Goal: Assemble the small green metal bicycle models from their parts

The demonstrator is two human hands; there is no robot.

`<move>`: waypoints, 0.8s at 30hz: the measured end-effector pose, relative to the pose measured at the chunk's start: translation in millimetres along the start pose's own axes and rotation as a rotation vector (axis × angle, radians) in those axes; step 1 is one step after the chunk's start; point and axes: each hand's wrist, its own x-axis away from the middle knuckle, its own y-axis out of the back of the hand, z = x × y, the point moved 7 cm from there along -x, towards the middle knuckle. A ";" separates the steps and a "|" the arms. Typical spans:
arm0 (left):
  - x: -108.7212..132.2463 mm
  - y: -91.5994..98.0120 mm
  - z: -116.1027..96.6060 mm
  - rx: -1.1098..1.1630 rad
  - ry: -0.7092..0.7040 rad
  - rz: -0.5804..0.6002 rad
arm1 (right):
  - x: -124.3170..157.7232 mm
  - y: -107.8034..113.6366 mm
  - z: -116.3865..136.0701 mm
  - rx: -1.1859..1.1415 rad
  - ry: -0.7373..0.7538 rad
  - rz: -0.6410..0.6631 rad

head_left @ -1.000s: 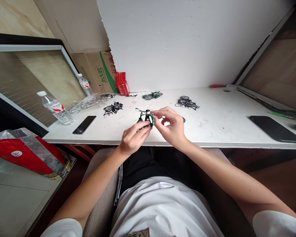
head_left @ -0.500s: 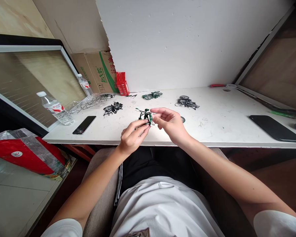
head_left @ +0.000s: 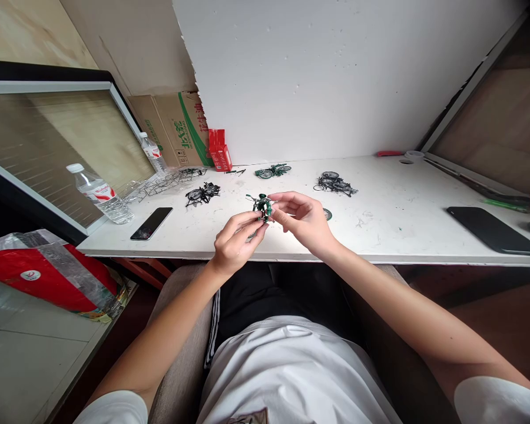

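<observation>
A small dark-green model bicycle point(head_left: 262, 204) is held above the front of the white table, between my two hands. My left hand point(head_left: 237, 240) pinches its lower part between thumb and fingers. From the other side, my right hand point(head_left: 304, 222) closes thumb and fingertips on its right part. The fingers cover some of the model. Just right of my right hand, a loose green wheel point(head_left: 327, 214) lies partly hidden. Beyond my hands lies a green model bicycle point(head_left: 272, 171); black ones lie to the left point(head_left: 202, 194) and right point(head_left: 335, 183).
On the left of the table point(head_left: 380, 229) are a phone point(head_left: 152, 224), water bottles point(head_left: 100, 194) and thin wire-like frames point(head_left: 163, 184). A red box point(head_left: 219, 151) stands at the back by a cardboard box point(head_left: 176, 129). A black phone-like slab point(head_left: 494, 229) lies at right.
The model bicycle has turned slightly in my fingers, and a wheel-like part now shows beneath it by my left hand. My hands have barely shifted.
</observation>
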 end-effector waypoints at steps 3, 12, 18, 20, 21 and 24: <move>0.5 1.1 4.3 0.014 0.017 -0.016 | 2.0 -1.7 -0.2 0.045 0.048 0.027; 5.8 -1.2 13.8 -0.004 0.018 -0.002 | 3.5 -11.3 -16.3 0.083 0.069 0.107; 3.0 -0.6 15.3 -0.006 0.049 -0.030 | 2.5 -7.3 -21.7 0.028 0.074 0.070; 3.9 -1.9 14.5 -0.005 0.040 -0.016 | 2.1 -7.1 -22.8 0.023 0.065 0.068; 4.4 -2.4 14.2 -0.006 0.037 -0.010 | 1.9 -7.1 -23.4 0.021 0.061 0.066; 5.3 -2.5 13.4 0.002 0.026 -0.008 | 1.2 -6.9 -25.5 0.010 0.056 0.064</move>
